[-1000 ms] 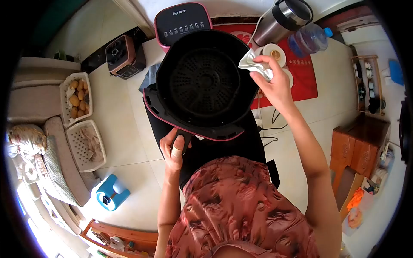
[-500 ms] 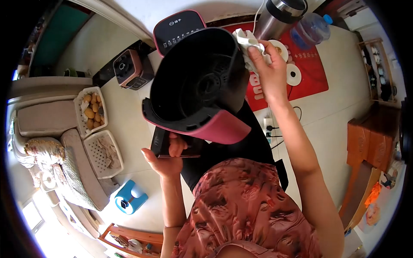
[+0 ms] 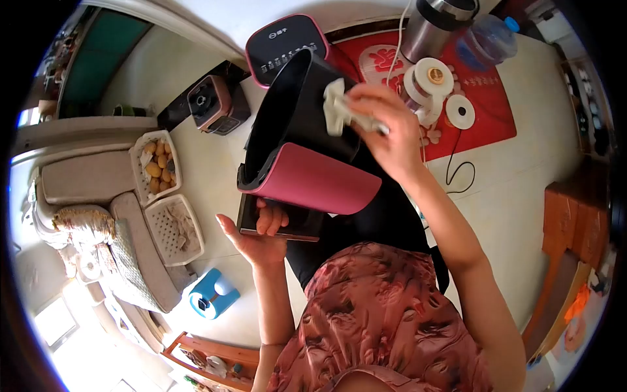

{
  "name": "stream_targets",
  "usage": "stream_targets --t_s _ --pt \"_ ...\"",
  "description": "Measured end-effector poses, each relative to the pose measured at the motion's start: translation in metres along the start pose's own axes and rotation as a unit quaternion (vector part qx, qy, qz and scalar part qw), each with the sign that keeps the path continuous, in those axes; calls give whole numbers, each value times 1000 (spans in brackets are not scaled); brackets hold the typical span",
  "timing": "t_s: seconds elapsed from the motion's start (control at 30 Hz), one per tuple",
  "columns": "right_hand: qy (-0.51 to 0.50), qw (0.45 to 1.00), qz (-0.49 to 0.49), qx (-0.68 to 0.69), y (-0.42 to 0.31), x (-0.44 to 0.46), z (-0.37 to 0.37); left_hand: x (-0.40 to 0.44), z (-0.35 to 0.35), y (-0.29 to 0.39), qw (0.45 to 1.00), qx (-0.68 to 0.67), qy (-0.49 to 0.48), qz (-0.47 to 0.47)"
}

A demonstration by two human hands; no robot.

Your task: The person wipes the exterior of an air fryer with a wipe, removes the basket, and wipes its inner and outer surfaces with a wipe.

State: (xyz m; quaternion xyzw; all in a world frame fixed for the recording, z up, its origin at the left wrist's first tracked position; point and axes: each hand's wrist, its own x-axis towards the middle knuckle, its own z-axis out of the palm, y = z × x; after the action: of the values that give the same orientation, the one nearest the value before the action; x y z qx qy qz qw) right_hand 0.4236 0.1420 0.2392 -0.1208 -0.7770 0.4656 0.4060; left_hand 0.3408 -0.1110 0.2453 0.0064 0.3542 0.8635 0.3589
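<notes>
One sofa (image 3: pixel 91 179), biggest thing I can see, off to the left, well apart from the work. Red mat (image 3: pixel 490 124) next, beyond the pot to the right. Person's legs (image 3: pixel 392 209), in black, under the pot. Black base (image 3: pixel 281 42), pink edging, stands just past the pot; can't tell if they touch. Pot (image 3: pixel 300 130): held up over the legs, tilted, mouth facing left, pink front (image 3: pixel 320 179) toward the person. Steel flask (image 3: pixel 428 32) at the mat's far end.

Left hand (image 3: pixel 261 242): fingers curled on the dark handle (image 3: pixel 294 222), thumb stuck out clear of it. Right hand (image 3: pixel 388 127): blurry, pinching a white cloth (image 3: pixel 336 114); exact fingers unclear. Cloth's at the pot's outer wall, looks like contact.

Risks, my guess: with that thumb off, the curled fingers seem to carry most of the load, so a hard push from the right could twist the pot down onto legs or floor (image 3: pixel 509 196). Swung farther out, it could knock the base. Anything loose inside, hidden from me, might spill from the tilted mouth. Slack pinch, cloth could slip.
</notes>
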Motion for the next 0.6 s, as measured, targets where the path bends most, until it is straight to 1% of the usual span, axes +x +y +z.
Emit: stream_targets --t_s 0.03,0.07,0.1,0.17,0.2,0.23,0.3,0.33,0.37,0.43,0.5,0.53,0.57,0.6 --pt "-23 999 -31 5 -4 0 0 2 1 0 1000 7 8 7" --pt "-47 998 -28 19 -3 1 -3 2 0 1 1000 1 6 -3" --pt "-59 998 14 27 1 3 -6 3 4 0 1000 14 27 -6" --pt "-24 999 21 -40 12 13 -11 6 17 -5 997 36 68 -12" --pt "15 1000 3 -7 14 16 -13 8 14 -5 997 51 51 -24" --pt "62 996 46 48 -4 20 -13 11 14 -5 997 51 56 -27" --pt "63 994 -23 82 -44 26 -8 13 19 -8 995 48 74 -36" --pt "-3 988 -151 47 -42 26 -3 14 29 -10 993 44 104 -32" --pt "-73 974 -215 1 -41 19 5 16 32 -9 993 35 110 -35" --pt "-105 953 -271 -84 -44 -4 16 18 30 -7 995 39 88 -29" --pt "-156 934 -291 -133 -37 -33 11 20 25 -5 995 37 85 -35" --pt "-195 924 -299 -135 -35 -47 6 18 22 -4 995 34 87 -40" --pt "-209 908 -331 -151 -30 -60 5 18 23 -6 993 47 97 -36" --pt "-225 905 -326 -158 -32 -59 5 17 28 -8 992 61 107 -35"
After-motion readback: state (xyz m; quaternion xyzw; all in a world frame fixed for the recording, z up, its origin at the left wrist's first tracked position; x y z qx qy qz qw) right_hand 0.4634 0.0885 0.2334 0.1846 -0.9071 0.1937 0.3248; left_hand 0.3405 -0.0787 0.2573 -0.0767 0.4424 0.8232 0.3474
